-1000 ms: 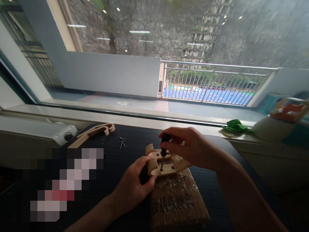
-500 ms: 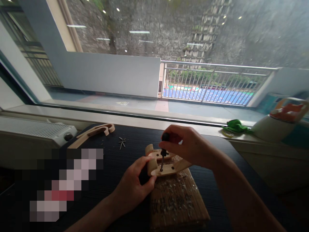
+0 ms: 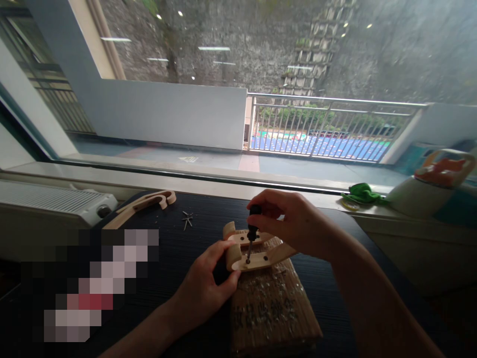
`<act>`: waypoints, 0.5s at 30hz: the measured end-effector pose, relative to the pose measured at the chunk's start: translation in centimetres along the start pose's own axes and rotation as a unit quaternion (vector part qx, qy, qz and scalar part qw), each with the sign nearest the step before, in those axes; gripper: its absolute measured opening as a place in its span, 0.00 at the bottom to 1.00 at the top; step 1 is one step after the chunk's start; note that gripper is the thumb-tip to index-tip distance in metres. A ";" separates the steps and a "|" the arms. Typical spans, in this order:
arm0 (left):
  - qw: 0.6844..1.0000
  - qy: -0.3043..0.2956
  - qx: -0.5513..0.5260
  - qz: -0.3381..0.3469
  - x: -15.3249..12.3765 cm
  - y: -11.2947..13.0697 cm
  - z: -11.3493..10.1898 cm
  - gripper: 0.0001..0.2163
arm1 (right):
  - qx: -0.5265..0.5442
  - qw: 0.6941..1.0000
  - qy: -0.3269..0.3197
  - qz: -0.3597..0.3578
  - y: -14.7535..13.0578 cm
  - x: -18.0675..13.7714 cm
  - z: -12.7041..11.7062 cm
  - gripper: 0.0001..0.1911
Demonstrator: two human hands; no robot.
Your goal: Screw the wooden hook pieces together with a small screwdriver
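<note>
My right hand [image 3: 294, 223] is closed round the black handle of a small screwdriver [image 3: 252, 229], whose tip stands in a hole of a pale wooden piece [image 3: 257, 258]. My left hand [image 3: 206, 286] grips the rounded left end of that wooden piece and holds it against a worn cardboard block [image 3: 272, 308] lying on the dark table [image 3: 186, 248]. A second wooden layer [image 3: 238, 237] shows just behind the screwdriver.
A curved wooden part [image 3: 143, 205] lies at the table's back left, with a few loose screws [image 3: 186, 219] beside it. A white radiator [image 3: 55, 199] runs along the left. On the windowsill at right sit a green cloth [image 3: 363, 194] and a white and orange object [image 3: 432, 186].
My right hand's fingers have shifted a little on the screwdriver handle. The wooden piece and my left hand stay where they were.
</note>
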State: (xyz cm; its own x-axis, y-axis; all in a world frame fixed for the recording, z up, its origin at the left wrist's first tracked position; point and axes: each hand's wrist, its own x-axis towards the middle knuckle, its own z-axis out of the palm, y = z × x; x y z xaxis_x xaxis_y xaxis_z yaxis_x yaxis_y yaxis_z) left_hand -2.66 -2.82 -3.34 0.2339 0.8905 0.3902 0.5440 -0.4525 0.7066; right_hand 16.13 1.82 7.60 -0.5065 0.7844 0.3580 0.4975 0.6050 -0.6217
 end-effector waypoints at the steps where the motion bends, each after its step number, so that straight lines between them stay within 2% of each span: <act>1: 1.000 -0.003 0.000 -0.001 0.0 0.0 0.0 0.15 | 0.000 1.000 0.002 0.002 0.0 0.0 0.1 0.11; 10: 1.000 -0.010 0.001 -0.001 0.1 0.0 0.0 0.16 | 0.006 1.000 0.022 0.002 0.5 0.3 0.6 0.14; 15: 1.000 0.000 -0.004 -0.001 0.0 0.0 0.0 0.15 | -0.008 1.000 0.021 -0.021 0.2 0.3 0.6 0.11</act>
State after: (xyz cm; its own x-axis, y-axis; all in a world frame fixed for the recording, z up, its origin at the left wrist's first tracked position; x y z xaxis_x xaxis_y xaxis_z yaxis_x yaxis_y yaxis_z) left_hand -2.59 -2.83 -3.33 0.2330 0.8913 0.3890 0.5381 -0.4514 0.7118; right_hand 15.65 2.13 7.14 -0.4980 0.7631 0.4120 0.4872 0.6392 -0.5950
